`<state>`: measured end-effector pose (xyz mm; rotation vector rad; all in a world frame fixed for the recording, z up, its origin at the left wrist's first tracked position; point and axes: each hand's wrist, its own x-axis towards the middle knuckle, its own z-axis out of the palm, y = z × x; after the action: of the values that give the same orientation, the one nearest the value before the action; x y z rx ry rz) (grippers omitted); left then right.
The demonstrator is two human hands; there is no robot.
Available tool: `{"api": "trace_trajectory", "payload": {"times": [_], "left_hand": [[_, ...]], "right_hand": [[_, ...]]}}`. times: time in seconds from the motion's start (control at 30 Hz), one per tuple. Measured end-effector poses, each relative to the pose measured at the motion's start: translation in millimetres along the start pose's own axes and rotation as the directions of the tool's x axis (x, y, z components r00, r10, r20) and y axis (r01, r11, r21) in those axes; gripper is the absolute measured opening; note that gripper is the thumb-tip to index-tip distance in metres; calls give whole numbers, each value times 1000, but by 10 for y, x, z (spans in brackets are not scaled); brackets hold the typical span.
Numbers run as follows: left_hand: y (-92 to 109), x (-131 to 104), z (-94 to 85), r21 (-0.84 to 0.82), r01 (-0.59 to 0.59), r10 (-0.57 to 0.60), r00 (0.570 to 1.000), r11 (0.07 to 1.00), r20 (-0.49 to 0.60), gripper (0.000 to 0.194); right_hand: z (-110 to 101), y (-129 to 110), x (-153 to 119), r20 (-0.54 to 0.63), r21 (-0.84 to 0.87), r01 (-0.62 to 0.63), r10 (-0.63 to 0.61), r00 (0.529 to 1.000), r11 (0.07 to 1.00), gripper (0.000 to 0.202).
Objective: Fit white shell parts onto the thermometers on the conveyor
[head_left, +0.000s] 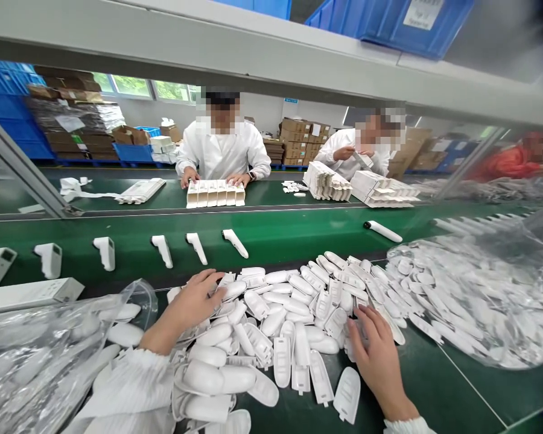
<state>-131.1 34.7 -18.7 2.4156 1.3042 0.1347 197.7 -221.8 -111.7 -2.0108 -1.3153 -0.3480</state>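
A heap of white plastic battery covers [294, 301] lies in front of me, smooth outsides and clipped insides both showing. My left hand [194, 307] rests on the heap's left side, fingers stretched over the pieces and apart, with nothing gripped. At the right edge, my right hand [375, 352] touches the covers with its fingers spread, also holding nothing. One loose cover [346, 395] lies just left of my right wrist. Some fingertips are partly hidden among the pieces.
White handheld thermometers [160, 250] lie along the green conveyor belt [294, 232]. Clear bags of covers flank me, including a right bag [475, 301]. Across the belt, one person [224, 144] handles white boxes [215, 194]; another person [357, 147] holds a box. A grey beam [253, 51] crosses overhead.
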Motion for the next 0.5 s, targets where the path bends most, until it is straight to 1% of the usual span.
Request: {"api": "trace_trajectory", "payload": {"times": [0.03,0.1,0.17,0.2,0.23,0.3,0.37,0.43,0.5], "left_hand": [[28,-2,14,11,-40,40,999,999,-5,59],[91,-2,52,39,-117,116,993,992,19,55],[152,-1,94,61,-160,156,986,985,54,50],[177,0,113,71,-172,168,984,983,54,47],[197,1,130,78,-184,181,983,980,42,45],[221,2,152,82,-204,205,979,976,-6,41],[228,2,167,75,-211,215,975,975,-53,38],[229,0,181,73,-214,220,972,974,-82,36],[233,-5,201,86,-234,242,965,968,-98,33]], "right_hand": [[11,-51,37,-15,13,31,-31,999,999,38],[20,-178,135,-23,60,108,-106,994,992,31],[12,-348,264,22,136,204,-209,978,969,27],[7,-456,338,59,180,256,-270,961,950,26],[4,-581,417,101,224,303,-332,938,926,25],[24,-882,578,202,289,374,-438,876,881,25],[93,-1224,728,312,296,424,-506,804,856,27],[210,-1553,847,431,235,469,-523,735,852,25],[345,-1811,925,535,150,511,-504,678,846,22]]}}
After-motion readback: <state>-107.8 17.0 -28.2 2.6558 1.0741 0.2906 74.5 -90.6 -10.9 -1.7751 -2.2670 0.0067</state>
